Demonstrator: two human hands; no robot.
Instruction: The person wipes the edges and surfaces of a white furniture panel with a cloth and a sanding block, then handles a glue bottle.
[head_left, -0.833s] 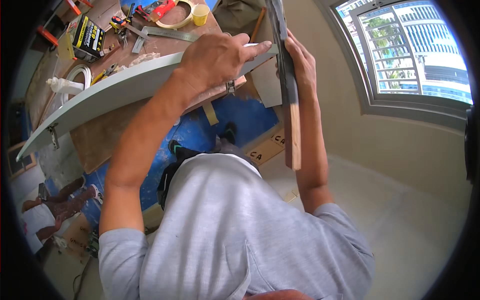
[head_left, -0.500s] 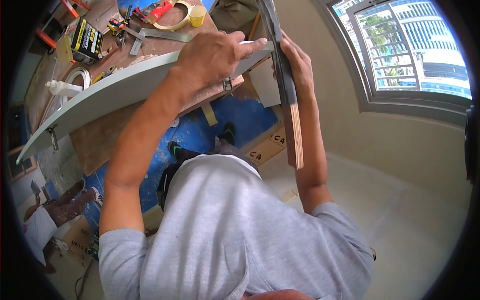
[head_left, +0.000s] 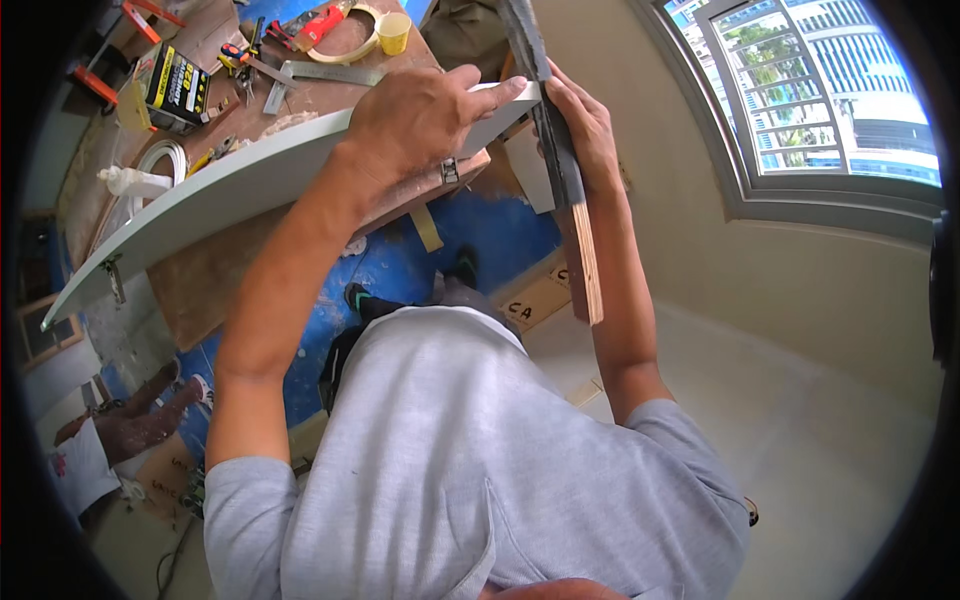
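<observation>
My left hand (head_left: 412,118) is closed over the upper edge of a white cabinet door (head_left: 245,165), its index finger stretched along the door's right end. Metal hinges (head_left: 450,170) are fixed to the door's underside. In my right hand (head_left: 588,130) is a long plywood strip (head_left: 588,262), its upper part wrapped in a dark grey, sandpaper-like sheet (head_left: 545,95). The wrapped face lies against the door's right end, close to my left fingertip. The right hand's fingers are partly hidden behind the strip.
A brown workbench (head_left: 230,105) carries a black-and-yellow tin (head_left: 178,90), a metal square (head_left: 330,72), a tape roll (head_left: 345,35), a yellow cup (head_left: 394,34) and a white sealant tube (head_left: 135,182). A person (head_left: 85,460) is at lower left. A window (head_left: 800,100) is at right.
My right hand and the plywood strip have shifted slightly left and up along the door's end. My left hand stays on the door. The person at lower left has changed posture.
</observation>
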